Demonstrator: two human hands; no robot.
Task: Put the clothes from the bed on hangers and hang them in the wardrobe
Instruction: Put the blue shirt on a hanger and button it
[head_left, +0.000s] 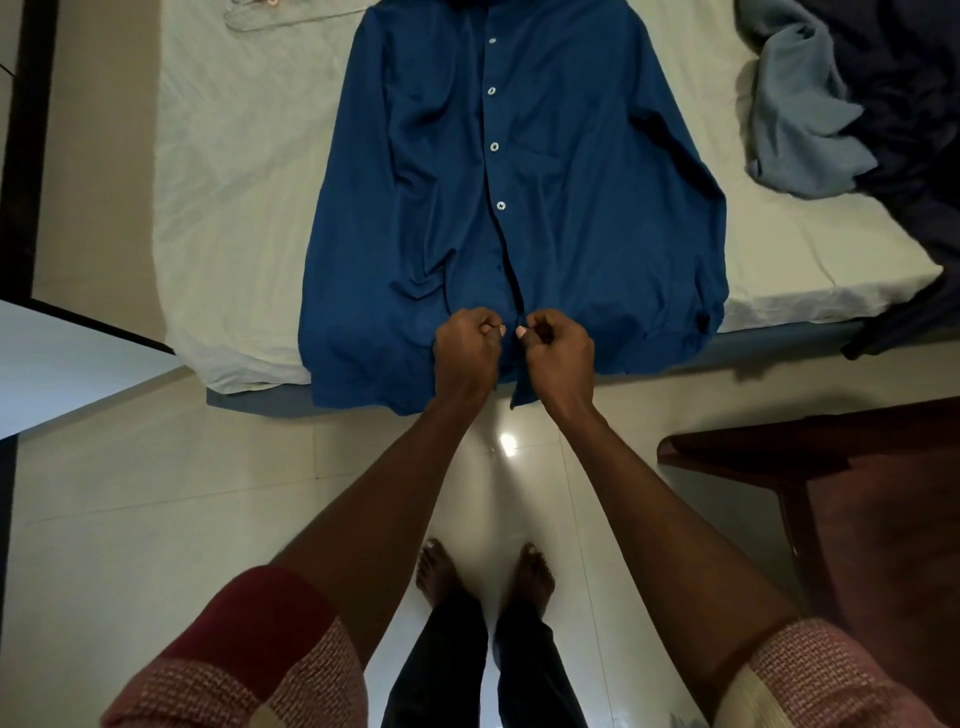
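Observation:
A dark blue button-up shirt (571, 182) lies flat, front up, on the white bed (234, 208), its hem hanging over the near edge. Several white buttons down its front are fastened. My left hand (465, 353) and my right hand (558, 353) meet at the lower front placket. Each pinches one edge of the shirt, fingers curled, with a button between them. A thin wire hanger (249, 13) lies on the sheet at the far left, partly cut off by the frame.
A heap of grey-blue and dark clothes (831, 104) sits on the bed's right side. A dark wooden table (857, 493) stands at my right on the tiled floor. A white panel (62, 358) juts in from the left. My bare feet stand below the bed edge.

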